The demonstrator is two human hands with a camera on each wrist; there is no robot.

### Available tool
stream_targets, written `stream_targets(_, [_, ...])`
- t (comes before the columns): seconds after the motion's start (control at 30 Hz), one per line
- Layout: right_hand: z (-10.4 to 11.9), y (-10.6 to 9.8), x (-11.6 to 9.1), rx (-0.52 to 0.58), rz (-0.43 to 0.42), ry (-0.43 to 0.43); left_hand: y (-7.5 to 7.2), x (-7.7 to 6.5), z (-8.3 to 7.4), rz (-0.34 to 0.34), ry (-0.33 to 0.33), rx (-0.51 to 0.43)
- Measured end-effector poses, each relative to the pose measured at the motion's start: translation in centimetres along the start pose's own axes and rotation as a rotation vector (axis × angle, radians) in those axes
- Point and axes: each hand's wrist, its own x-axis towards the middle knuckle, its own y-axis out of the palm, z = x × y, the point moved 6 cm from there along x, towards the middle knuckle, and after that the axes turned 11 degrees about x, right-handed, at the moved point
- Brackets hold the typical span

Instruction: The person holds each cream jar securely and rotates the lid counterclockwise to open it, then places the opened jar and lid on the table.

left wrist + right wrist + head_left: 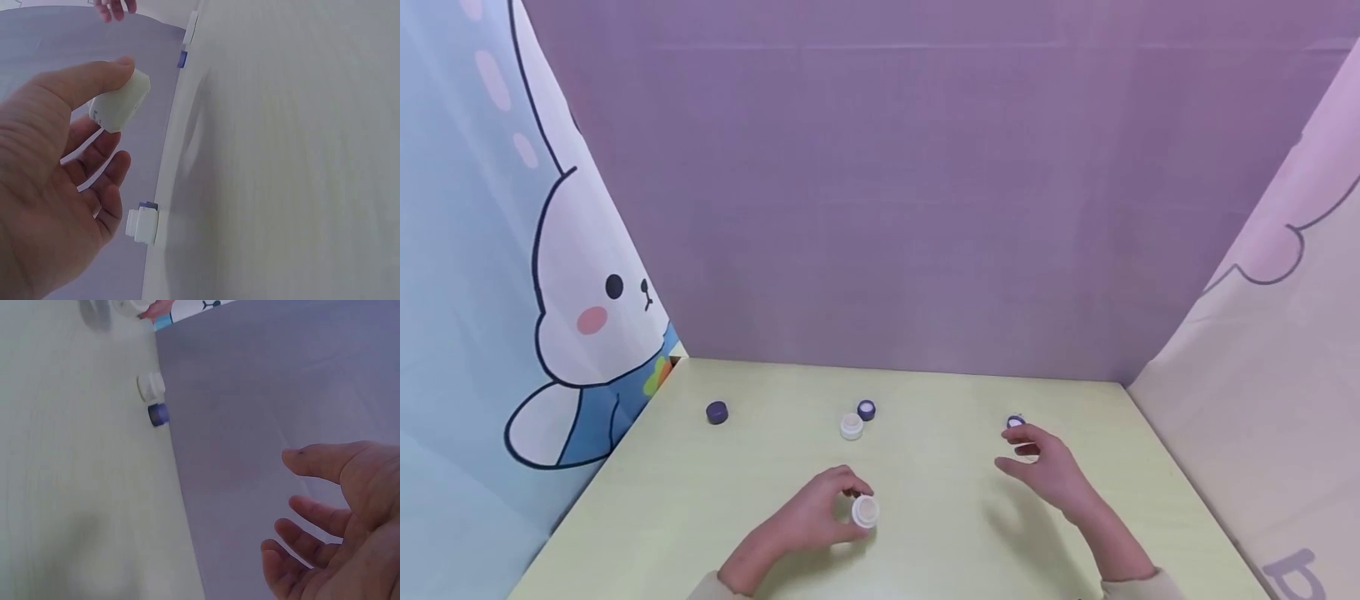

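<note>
My left hand (820, 510) pinches a small white jar (866, 512) between thumb and fingers, raised over the table. In the left wrist view, the thumb and index finger grip the jar (120, 103), while the other fingers curl loosely. My right hand (1051, 471) hovers at the right with fingers apart and nothing held, also seen as an empty hand (331, 519) in the right wrist view. Just beyond its fingertips lies a purple cap (1016, 420), partly hidden by the hand. A pale object beneath that hand is mostly covered; its kind is unclear.
A second white jar (852, 427) stands mid-table, close to a purple cap (867, 409) showing its white inside. Another purple cap (717, 412) sits at the far left. A purple cloth wall (880, 208) rises behind the pale table (647, 500), with printed curtains on both sides.
</note>
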Motion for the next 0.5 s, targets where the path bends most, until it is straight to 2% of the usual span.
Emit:
stream_targets(0.2, [1.5, 1.6, -0.5, 0.016, 0.001, -0.048, -0.7, 0.4, -0.4, -0.023, 0.011, -0.019])
stream_targets(0.37, [2.8, 2.9, -1.3, 0.050, 0.059, -0.081, -1.0, 0.6, -0.3, -0.042, 0.008, -0.019])
stream_targets(0.5, [3.7, 3.4, -1.9, 0.043, 0.089, -0.107, -1.2, 0.7, -0.1, -0.055, -0.018, -0.004])
